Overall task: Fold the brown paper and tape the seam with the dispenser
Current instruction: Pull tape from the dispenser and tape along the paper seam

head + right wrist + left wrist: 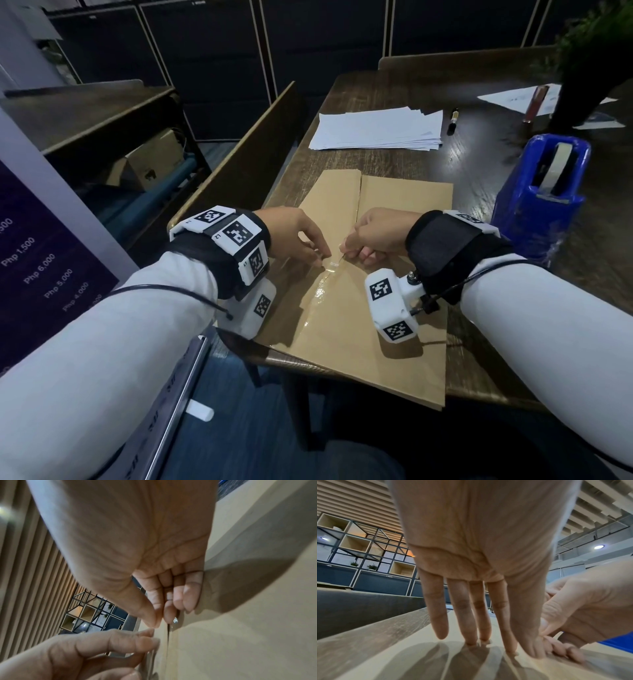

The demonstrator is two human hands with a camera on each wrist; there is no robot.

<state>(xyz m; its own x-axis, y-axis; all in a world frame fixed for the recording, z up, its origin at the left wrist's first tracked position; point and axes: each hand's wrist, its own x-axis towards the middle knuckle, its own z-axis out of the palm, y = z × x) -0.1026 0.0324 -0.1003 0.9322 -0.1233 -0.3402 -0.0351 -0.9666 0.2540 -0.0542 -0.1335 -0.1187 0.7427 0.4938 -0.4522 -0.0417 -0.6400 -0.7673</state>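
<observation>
Where dark cabinets (212, 68) stand, brown paper (394, 212) covers wooden table (479, 164).

A dark wood tabletop (404, 164) anchors the room: beyond it runs a wall of dark cabinets (212, 68), left of it a low wooden shelf (85, 113), beneath it blue carpet (239, 411); round ceiling lights (599, 547) glow overhead

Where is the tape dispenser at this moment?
In the head view the blue tape dispenser stands on the wooden table, right of the brown paper and beyond the right hand.
</observation>
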